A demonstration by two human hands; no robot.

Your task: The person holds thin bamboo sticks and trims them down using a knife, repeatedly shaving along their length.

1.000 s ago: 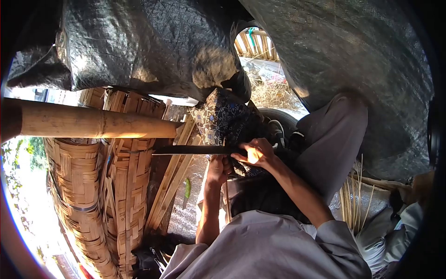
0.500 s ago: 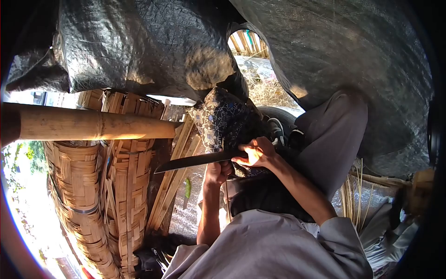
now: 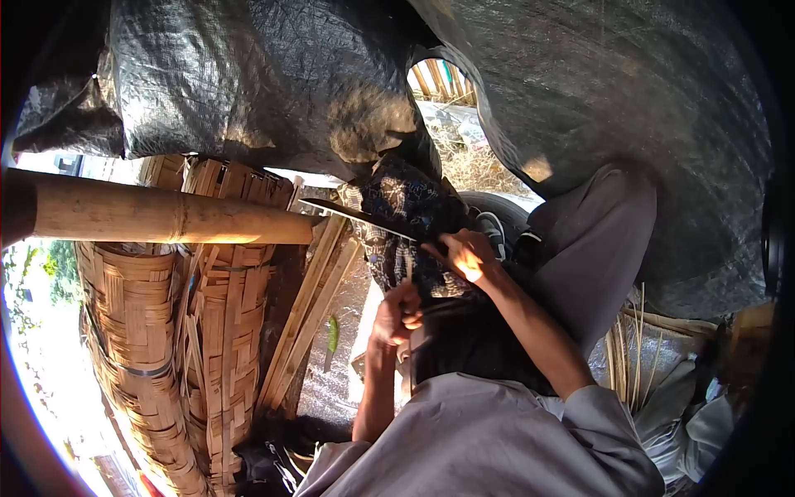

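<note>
My right hand (image 3: pixel 465 253) grips a long dark knife (image 3: pixel 356 214) with a broad blade. Its tip points to the upper left, over a dark patterned cloth (image 3: pixel 402 195) spread across my legs. Closer to my body, my left hand (image 3: pixel 397 313) is closed around a thin pale bamboo strip (image 3: pixel 408 265). The strip's upper end rises out of the fist towards the knife, with the blade lying beyond it. Most of the strip is hidden by my fingers and blurred. The knife's handle is covered by my right hand.
Tall woven bamboo baskets (image 3: pixel 132 323) stand at left, under a thick bamboo pole (image 3: pixel 166 215). Split bamboo slats (image 3: pixel 302 319) lean beside them. Dark plastic sheeting (image 3: pixel 273 74) hangs ahead. Thin bamboo strips (image 3: pixel 638 356) lie at right, near my bent knee (image 3: pixel 609 207).
The knife has moved away from me, and its tip has swung upward. My left hand has drawn back slightly towards my body, widening the gap between hand and blade.
</note>
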